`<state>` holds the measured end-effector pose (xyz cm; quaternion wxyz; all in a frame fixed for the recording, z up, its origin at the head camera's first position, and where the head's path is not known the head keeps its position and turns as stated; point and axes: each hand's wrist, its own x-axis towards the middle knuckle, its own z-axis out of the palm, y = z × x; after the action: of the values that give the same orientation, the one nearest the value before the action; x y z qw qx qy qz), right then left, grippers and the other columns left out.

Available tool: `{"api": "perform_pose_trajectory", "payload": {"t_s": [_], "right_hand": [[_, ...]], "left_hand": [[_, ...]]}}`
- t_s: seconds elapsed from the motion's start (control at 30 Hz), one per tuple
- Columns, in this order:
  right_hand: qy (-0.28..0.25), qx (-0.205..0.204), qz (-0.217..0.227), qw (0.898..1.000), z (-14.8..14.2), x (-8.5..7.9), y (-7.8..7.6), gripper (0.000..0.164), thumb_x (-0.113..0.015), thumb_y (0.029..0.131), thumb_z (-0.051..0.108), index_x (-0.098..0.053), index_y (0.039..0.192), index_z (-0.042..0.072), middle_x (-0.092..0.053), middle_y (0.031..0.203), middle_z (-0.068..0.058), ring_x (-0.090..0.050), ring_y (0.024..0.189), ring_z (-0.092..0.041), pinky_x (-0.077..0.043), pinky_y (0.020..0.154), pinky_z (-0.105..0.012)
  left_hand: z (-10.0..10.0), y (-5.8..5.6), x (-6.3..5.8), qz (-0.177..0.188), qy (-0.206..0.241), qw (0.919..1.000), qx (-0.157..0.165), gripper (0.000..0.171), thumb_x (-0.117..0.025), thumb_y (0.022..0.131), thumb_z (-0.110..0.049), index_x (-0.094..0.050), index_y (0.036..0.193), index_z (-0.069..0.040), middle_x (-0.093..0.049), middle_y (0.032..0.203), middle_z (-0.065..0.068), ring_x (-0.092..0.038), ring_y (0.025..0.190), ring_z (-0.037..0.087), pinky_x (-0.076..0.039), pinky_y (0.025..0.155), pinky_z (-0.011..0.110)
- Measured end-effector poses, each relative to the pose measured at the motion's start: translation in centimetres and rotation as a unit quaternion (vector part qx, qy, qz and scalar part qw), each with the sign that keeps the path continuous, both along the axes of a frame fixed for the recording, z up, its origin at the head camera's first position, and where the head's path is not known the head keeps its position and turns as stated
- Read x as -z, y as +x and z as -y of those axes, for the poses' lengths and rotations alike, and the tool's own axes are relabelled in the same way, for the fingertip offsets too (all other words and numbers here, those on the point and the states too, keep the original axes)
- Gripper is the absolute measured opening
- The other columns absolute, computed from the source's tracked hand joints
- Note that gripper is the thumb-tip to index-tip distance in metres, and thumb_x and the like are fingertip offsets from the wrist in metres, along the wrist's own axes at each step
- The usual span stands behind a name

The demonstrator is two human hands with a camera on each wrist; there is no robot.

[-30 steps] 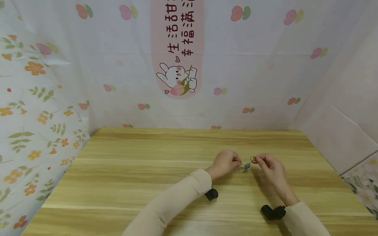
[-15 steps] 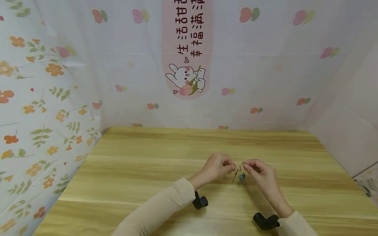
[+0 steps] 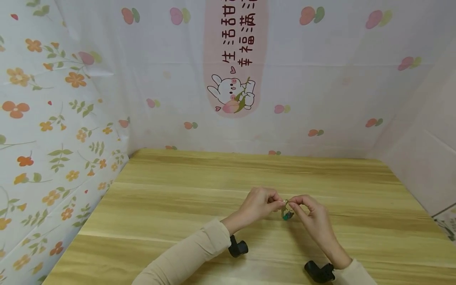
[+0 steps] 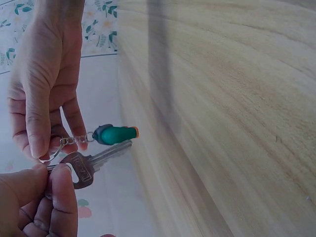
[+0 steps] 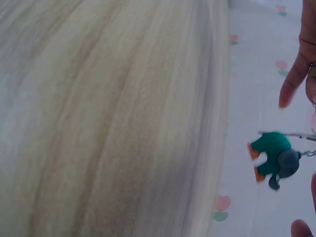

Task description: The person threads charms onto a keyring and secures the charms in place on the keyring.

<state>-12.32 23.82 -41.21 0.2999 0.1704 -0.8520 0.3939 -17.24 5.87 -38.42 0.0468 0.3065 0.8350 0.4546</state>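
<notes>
My left hand [image 3: 259,204] pinches a silver key [image 4: 106,157] by its head between thumb and forefinger. Opposite it, my right hand [image 3: 313,217] grips the metal split ring [image 4: 58,150] with thumb and fingertips. A green figure charm [image 5: 272,153] with a grey head and orange feet hangs from a short chain [image 4: 74,140] on that ring. The charm and the key blade dangle side by side beneath the fingertips, above the table. Most of the ring is hidden by the fingers of both hands.
Under the hands lies a wood-grain table [image 3: 178,190]. Behind it hangs a white printed cloth [image 3: 320,87], with a flowered cloth [image 3: 64,138] at the left. A black wrist camera [image 3: 238,247] sits by the left cuff, another camera [image 3: 318,272] by the right.
The hands have come together from a wider spacing, and the charm now hangs below them instead of being stretched between them. The head view has swung slightly left.
</notes>
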Motion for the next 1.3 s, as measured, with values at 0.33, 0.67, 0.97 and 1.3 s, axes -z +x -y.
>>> {"api": "perform_pose_trajectory", "payload": {"t_s": [0.33,0.67,0.97,1.3], "right_hand": [[0.0,-0.003,-0.033,0.999,-0.09,-0.07,-0.26,0.016,-0.072,0.079,-0.009,-0.07,0.084,0.005,-0.07,0.081,-0.013,-0.054,0.088,0.018,-0.039,0.087,-0.001],[0.033,-0.011,-0.056,0.998,-0.21,-0.1,-0.18,0.031,-0.074,0.066,-0.02,-0.068,0.085,0.004,-0.069,0.079,-0.004,-0.059,0.083,0.009,-0.043,0.082,-0.003],[0.046,-0.05,-0.025,0.997,-0.11,-0.59,-0.08,0.022,-0.068,0.079,-0.015,-0.061,0.086,0.004,-0.063,0.077,0.001,-0.052,0.072,0.007,-0.043,0.063,-0.009],[-0.055,-0.053,0.136,0.988,0.21,-0.67,0.23,0.008,-0.053,0.096,-0.005,-0.056,0.089,-0.003,-0.054,0.064,-0.001,-0.054,0.059,-0.003,-0.048,0.054,-0.021]], "left_hand": [[0.03,0.3,-0.48,-0.004,-0.008,0.9999,0.007,0.012,-0.067,0.092,-0.013,-0.074,0.084,-0.006,-0.073,0.075,0.004,-0.047,0.054,-0.008,-0.038,0.048,0.011],[-0.04,0.53,-0.46,0.001,-0.01,0.9999,0.005,0.012,-0.068,0.092,-0.014,-0.073,0.084,-0.006,-0.073,0.072,0.005,-0.044,0.05,-0.007,-0.033,0.045,0.011],[-0.31,0.74,-0.23,-0.014,-0.005,0.9998,-0.009,0.012,-0.068,0.091,-0.011,-0.072,0.081,-0.006,-0.072,0.072,0.004,-0.044,0.05,-0.008,-0.036,0.046,0.01],[-0.58,0.82,-0.19,-0.018,-0.001,0.9996,-0.024,0.012,-0.068,0.089,-0.011,-0.072,0.079,-0.007,-0.071,0.07,0.003,-0.045,0.053,-0.007,-0.038,0.049,0.009]]}}
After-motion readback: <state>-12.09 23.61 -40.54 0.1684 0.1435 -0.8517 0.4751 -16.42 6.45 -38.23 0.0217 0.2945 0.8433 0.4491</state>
